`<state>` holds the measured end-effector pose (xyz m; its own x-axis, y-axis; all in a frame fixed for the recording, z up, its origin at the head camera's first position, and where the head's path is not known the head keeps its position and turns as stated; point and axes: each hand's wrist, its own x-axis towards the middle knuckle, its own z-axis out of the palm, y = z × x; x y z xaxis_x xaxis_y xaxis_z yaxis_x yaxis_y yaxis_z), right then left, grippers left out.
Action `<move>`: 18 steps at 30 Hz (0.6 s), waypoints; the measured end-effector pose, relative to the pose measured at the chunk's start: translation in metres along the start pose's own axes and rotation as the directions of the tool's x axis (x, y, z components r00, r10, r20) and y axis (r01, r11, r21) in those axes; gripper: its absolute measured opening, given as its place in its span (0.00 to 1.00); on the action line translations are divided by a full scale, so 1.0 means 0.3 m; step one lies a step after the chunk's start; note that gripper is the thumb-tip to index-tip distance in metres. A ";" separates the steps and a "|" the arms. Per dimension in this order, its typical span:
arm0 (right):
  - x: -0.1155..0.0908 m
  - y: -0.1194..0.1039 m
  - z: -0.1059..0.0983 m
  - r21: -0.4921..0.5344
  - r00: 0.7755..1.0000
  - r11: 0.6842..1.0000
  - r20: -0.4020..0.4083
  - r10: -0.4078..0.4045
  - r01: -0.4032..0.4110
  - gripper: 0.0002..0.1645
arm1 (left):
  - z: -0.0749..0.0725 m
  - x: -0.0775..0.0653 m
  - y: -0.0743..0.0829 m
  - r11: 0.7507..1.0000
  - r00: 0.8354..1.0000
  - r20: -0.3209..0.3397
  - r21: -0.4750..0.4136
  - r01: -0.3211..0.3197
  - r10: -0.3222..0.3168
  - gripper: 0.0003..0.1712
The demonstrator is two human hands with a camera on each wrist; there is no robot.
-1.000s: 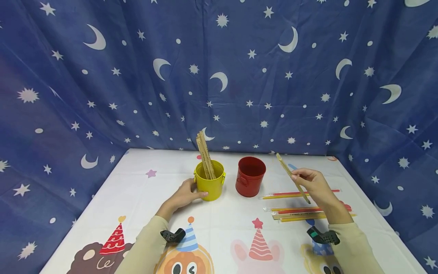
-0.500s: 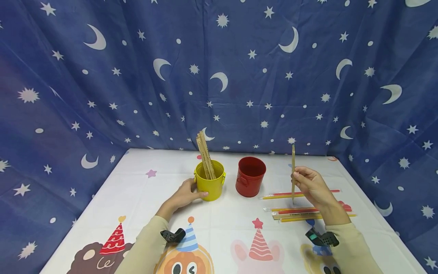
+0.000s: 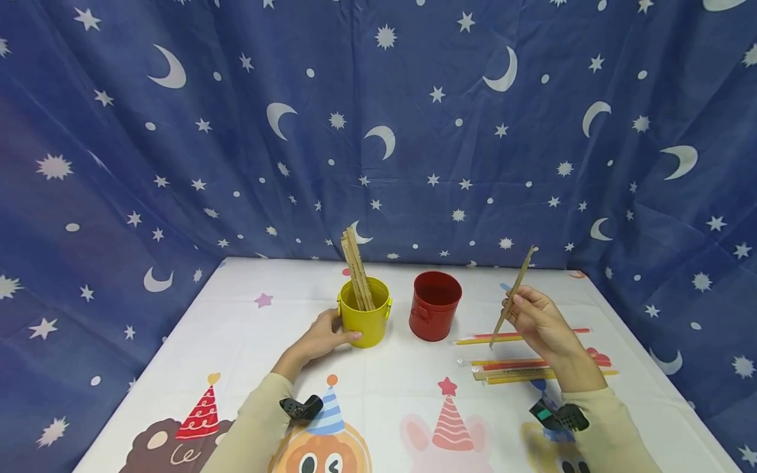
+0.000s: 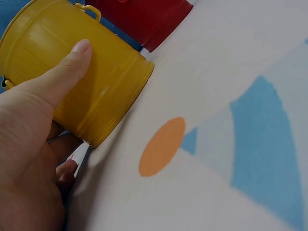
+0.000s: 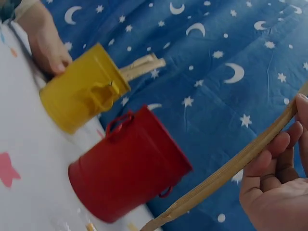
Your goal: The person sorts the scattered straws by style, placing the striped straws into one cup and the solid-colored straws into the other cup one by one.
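My left hand (image 3: 325, 338) holds the yellow bucket (image 3: 368, 328), thumb on its front and fingers behind its side, as the left wrist view shows. Several tan paper-wrapped sticks (image 3: 357, 269) lean upright inside it. Just right of it stands the red bucket (image 3: 430, 322), nothing visible above its rim. My right hand (image 3: 541, 322) pinches another tan paper-wrapped stick (image 3: 520, 276) near its middle, raised above the table and tilted with its top to the right. In the right wrist view that stick (image 5: 216, 178) slants past the red bucket, held between thumb and fingertips.
Beneath my right hand lie red and yellow straws (image 3: 514, 378) in clear wraps, with a tan wrapped stick among them. Two more, one yellow (image 3: 491, 339) and one red, lie farther back. The printed white tablecloth (image 3: 266, 276) meets a blue star curtain (image 3: 331, 197) behind.
The stick in my right hand has swung from leaning left, through upright, to leaning right at its top. My left hand and both buckets have stayed put.
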<state>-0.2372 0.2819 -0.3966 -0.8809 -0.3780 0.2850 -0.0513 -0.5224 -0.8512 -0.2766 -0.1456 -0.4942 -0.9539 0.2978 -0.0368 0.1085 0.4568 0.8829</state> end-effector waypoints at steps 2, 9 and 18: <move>-0.001 -0.003 0.012 0.032 1.000 0.999 0.005 -0.004 0.004 0.23 | 0.004 -0.001 0.001 1.000 1.000 0.008 -0.005 0.005 -0.005 0.48; 0.037 -0.022 0.085 0.082 0.999 0.997 0.034 -0.005 0.002 0.23 | 0.006 0.002 -0.004 1.000 1.000 -0.001 0.002 0.013 -0.013 0.49; 0.120 -0.029 0.196 0.072 1.000 0.997 -0.016 0.001 0.000 0.18 | 0.000 0.000 0.002 1.000 1.000 0.011 -0.004 -0.008 0.008 0.48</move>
<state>-0.2406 0.2280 -0.3530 -0.8885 -0.3658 0.2770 -0.0173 -0.5765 -0.8169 -0.2765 -0.1451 -0.4937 -0.9498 0.3108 -0.0349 0.1152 0.4513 0.8849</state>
